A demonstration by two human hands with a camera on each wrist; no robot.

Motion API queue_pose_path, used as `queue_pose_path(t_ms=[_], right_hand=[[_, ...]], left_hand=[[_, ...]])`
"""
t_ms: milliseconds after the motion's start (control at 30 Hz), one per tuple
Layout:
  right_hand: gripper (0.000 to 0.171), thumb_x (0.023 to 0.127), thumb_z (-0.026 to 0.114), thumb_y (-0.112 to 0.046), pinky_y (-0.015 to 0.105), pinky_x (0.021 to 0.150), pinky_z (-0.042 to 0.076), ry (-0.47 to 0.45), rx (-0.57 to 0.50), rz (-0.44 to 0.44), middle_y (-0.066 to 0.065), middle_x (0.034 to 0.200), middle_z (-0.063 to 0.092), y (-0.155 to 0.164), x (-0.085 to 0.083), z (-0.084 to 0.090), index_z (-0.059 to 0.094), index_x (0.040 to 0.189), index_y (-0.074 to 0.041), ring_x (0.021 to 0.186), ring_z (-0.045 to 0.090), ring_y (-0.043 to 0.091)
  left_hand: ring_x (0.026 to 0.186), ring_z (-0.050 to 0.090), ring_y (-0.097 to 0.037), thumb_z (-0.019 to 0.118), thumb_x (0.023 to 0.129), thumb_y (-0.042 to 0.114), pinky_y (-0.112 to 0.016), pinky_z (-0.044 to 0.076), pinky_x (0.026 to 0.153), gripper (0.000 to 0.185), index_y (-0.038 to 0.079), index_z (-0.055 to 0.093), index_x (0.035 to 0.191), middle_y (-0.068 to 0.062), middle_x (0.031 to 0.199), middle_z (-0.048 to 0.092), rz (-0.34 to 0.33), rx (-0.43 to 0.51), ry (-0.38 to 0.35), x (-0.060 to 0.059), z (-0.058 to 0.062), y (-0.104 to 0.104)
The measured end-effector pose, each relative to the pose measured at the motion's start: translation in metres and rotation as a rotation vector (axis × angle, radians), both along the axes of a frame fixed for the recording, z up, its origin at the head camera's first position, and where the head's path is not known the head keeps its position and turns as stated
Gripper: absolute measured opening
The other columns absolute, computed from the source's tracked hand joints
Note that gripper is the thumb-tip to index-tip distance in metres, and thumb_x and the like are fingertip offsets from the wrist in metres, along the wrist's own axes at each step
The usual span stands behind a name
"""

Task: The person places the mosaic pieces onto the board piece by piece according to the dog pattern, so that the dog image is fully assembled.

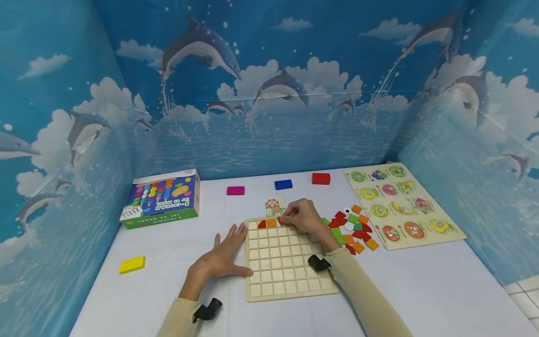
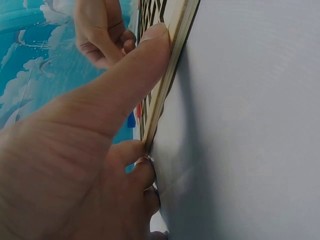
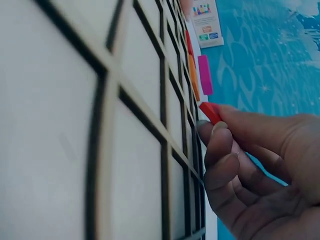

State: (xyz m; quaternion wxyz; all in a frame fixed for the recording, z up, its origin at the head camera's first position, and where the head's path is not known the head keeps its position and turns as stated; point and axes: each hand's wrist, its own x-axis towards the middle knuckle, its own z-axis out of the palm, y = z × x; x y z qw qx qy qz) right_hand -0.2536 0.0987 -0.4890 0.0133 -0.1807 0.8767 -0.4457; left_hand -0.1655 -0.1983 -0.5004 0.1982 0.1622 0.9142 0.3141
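Observation:
A wooden grid board lies flat on the white table. In its far row sit a red quarter-round tile and, beside it, an orange square tile. My right hand pinches a small red tile between thumb and fingertips, right at the far row just past the orange one. My left hand spreads along the board's left side, its thumb on the edge and the other fingers straight on the table and near the far left corner. Just behind the board lies a small picture card.
Loose red, orange, green and white tiles lie right of the board, partly behind my right arm. Beyond them is a fruit puzzle board. A box stands far left; yellow, magenta, blue and red blocks lie about.

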Motion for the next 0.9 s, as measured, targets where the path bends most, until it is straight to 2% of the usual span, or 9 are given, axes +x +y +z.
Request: queue_pose_path(t_ms=[100, 300, 500, 667, 900], right_hand=[[0.015, 0.090, 0.087, -0.006, 0.026, 0.058, 0.053, 0.006, 0.004, -0.031, -0.001, 0.070, 0.073, -0.003, 0.000, -0.002, 0.081, 0.076, -0.008, 0.062, 0.061, 0.010], [0.018, 0.090, 0.087, -0.006, 0.027, 0.059, 0.051, 0.009, 0.018, -0.089, 0.000, 0.068, 0.072, -0.007, 0.002, -0.003, 0.079, 0.073, -0.006, 0.064, 0.061, 0.013], [0.021, 0.090, 0.087, -0.008, 0.028, 0.059, 0.052, -0.006, 0.042, -0.126, 0.001, 0.065, 0.071, -0.011, 0.003, -0.001, 0.079, 0.071, -0.005, 0.063, 0.062, 0.013], [0.015, 0.090, 0.088, -0.010, 0.028, 0.060, 0.053, -0.053, 0.063, -0.092, 0.001, 0.072, 0.074, -0.007, 0.004, 0.002, 0.082, 0.077, -0.006, 0.068, 0.064, 0.014], [0.003, 0.088, 0.088, -0.003, 0.028, 0.066, 0.057, -0.093, 0.061, 0.004, 0.006, 0.088, 0.079, -0.002, 0.002, 0.003, 0.085, 0.090, -0.001, 0.078, 0.066, 0.015]], left_hand=[[0.168, -0.007, -0.024, 0.096, 0.078, 0.047, -0.062, -0.017, 0.131, 0.128, 0.019, 0.017, 0.175, 0.003, 0.182, 0.005, 0.001, -0.013, -0.006, -0.001, -0.001, 0.000], [0.168, -0.006, -0.030, 0.095, 0.080, 0.043, -0.065, -0.015, 0.130, 0.126, 0.012, 0.017, 0.174, -0.003, 0.183, 0.007, -0.009, -0.010, -0.014, 0.001, 0.012, 0.003], [0.168, -0.004, -0.031, 0.096, 0.080, 0.042, -0.065, -0.015, 0.130, 0.124, 0.011, 0.020, 0.173, -0.005, 0.182, 0.010, -0.001, -0.006, -0.006, 0.002, 0.015, 0.002], [0.168, -0.005, -0.031, 0.096, 0.080, 0.041, -0.065, -0.016, 0.130, 0.124, 0.010, 0.020, 0.173, -0.005, 0.182, 0.010, -0.003, 0.003, -0.003, 0.002, 0.014, 0.003], [0.168, -0.005, -0.031, 0.096, 0.080, 0.041, -0.066, -0.016, 0.130, 0.124, 0.010, 0.020, 0.173, -0.005, 0.182, 0.009, -0.003, 0.005, -0.004, 0.003, 0.014, 0.003]])
